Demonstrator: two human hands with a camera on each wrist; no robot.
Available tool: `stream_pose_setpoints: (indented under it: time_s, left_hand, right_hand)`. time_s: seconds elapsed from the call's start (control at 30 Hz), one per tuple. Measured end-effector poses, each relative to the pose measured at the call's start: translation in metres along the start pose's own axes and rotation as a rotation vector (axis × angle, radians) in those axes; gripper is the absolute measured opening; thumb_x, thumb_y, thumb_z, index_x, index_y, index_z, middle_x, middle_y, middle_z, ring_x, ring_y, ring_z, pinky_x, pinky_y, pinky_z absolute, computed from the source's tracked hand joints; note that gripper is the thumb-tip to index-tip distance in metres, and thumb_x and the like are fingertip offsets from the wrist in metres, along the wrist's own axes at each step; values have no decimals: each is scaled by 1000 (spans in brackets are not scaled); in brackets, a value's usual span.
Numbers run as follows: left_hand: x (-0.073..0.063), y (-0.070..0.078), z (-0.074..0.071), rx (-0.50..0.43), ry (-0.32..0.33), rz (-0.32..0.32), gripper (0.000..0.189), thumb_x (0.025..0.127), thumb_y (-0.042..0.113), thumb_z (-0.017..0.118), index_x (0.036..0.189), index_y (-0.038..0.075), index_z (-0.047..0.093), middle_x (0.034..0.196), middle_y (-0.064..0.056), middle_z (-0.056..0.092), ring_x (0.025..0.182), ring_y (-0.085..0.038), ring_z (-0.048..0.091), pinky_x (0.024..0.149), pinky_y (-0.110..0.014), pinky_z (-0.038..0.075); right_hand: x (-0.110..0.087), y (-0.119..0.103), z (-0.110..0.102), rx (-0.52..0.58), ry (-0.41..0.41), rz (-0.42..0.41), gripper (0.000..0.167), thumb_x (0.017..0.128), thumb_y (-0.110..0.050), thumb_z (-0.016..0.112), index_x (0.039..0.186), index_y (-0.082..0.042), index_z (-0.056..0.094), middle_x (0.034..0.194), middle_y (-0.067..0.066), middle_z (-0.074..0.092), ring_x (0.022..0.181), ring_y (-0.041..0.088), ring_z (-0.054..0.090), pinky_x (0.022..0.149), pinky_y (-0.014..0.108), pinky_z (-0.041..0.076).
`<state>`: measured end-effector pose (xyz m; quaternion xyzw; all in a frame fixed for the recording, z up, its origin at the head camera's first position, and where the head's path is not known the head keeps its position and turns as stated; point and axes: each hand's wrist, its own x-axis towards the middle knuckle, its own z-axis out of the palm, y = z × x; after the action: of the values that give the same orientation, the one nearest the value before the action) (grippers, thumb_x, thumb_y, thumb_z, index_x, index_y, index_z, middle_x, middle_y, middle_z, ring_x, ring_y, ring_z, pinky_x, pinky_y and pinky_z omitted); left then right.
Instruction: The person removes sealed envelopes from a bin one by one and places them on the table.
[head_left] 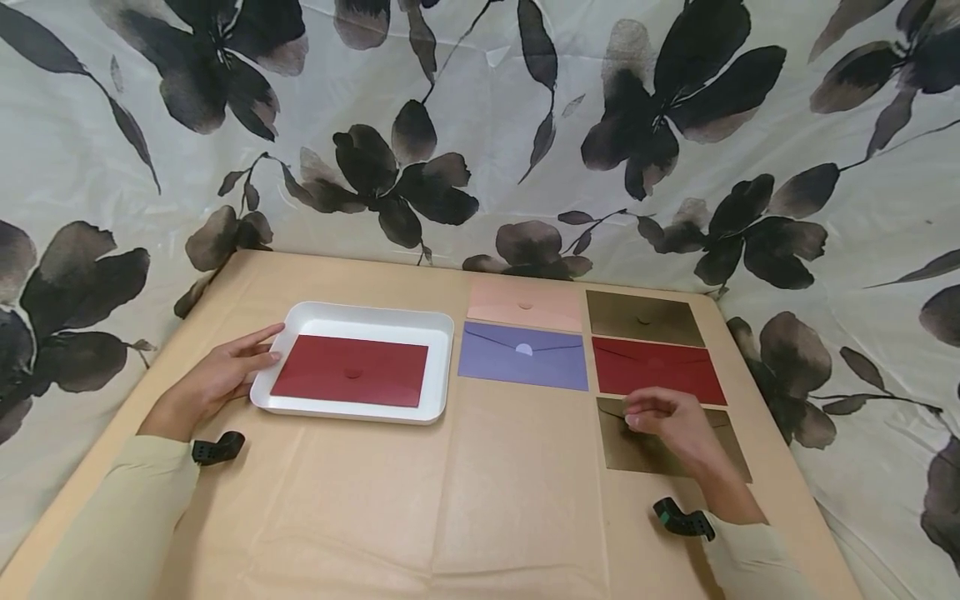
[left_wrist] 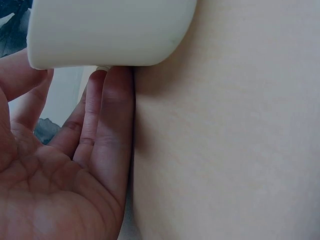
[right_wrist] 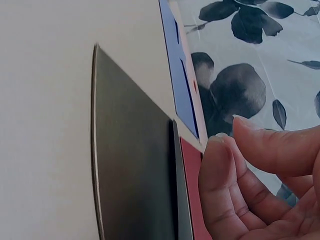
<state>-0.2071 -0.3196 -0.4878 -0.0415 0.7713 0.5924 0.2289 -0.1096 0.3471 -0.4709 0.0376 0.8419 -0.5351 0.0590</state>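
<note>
At the left end of a white tray (head_left: 358, 413) is my left hand (head_left: 217, 379), with thumb and fingertips at its rim. In the left wrist view, fingertips go in against the edge of the tray (left_wrist: 115, 35). A dark red envelope (head_left: 350, 371) lies flat inside the tray. My right hand (head_left: 675, 425) hovers over the nearest gold envelope (head_left: 626, 450). Its fingers are loosely bent, and the right wrist view shows a small gap between thumb and fingertips, with nothing held. Beside them the gold envelope (right_wrist: 132, 150) lies with one edge slightly lifted.
Behind the near gold envelope lie another red envelope (head_left: 660, 367) and a second gold envelope (head_left: 641, 318). A lavender envelope (head_left: 522, 367) and a pink envelope (head_left: 525, 300) lie between these and the tray. The beige table (head_left: 420, 500) meets a floral sheet (head_left: 525, 100) at the back.
</note>
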Motion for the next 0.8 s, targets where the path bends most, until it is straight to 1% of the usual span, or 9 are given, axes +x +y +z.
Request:
stream_pose_setpoints:
  time_s: [0.13, 0.27, 0.4, 0.5, 0.7, 0.8]
  left_hand:
    - [-1, -2, -1, -1, -1, 6, 77, 106, 34, 61, 168, 31, 15, 169, -27, 13, 102, 11, 59, 87, -19, 59]
    - [0, -3, -1, -18, -13, 20, 77, 107, 30, 60, 168, 28, 13, 170, -27, 13, 104, 9, 61, 88, -20, 59]
    - [1, -4, -2, -14, -18, 24, 76, 107, 30, 59, 168, 29, 13, 169, -27, 14, 104, 9, 61, 87, -20, 59]
    - [0, -3, -1, -6, -11, 16, 76, 107, 32, 60, 168, 31, 15, 169, -26, 15, 103, 10, 61, 87, -19, 59]
    - [2, -1, 0, -7, 0, 12, 78, 105, 36, 62, 168, 31, 16, 168, -24, 17, 103, 10, 62, 88, -20, 59]
    - [3, -3, 1, -11, -1, 11, 78, 105, 36, 62, 168, 31, 16, 168, -24, 18, 103, 10, 62, 88, -20, 59]
  right_hand:
    - [2, -1, 8, 28, -22, -4, 37, 90, 2, 76, 123, 13, 65, 92, -4, 75, 83, 9, 72, 79, 21, 60]
    - [4, -3, 15, 76, -57, -12, 39, 90, 3, 76, 123, 16, 63, 95, -3, 76, 85, 11, 74, 79, 21, 61]
    - [7, -5, 21, 107, -80, -26, 38, 90, 5, 75, 124, 17, 62, 98, 2, 77, 86, 10, 74, 80, 22, 62]
    - [9, -7, 27, 114, -86, -35, 38, 89, 6, 75, 123, 17, 63, 99, 6, 76, 86, 9, 73, 80, 22, 62]
    - [13, -15, 37, 147, -104, -41, 40, 89, 6, 76, 124, 19, 62, 99, 9, 76, 86, 10, 73, 81, 23, 62]
    - [15, -19, 43, 149, -114, -42, 40, 89, 5, 76, 124, 19, 62, 102, 13, 76, 87, 11, 73, 81, 23, 62]
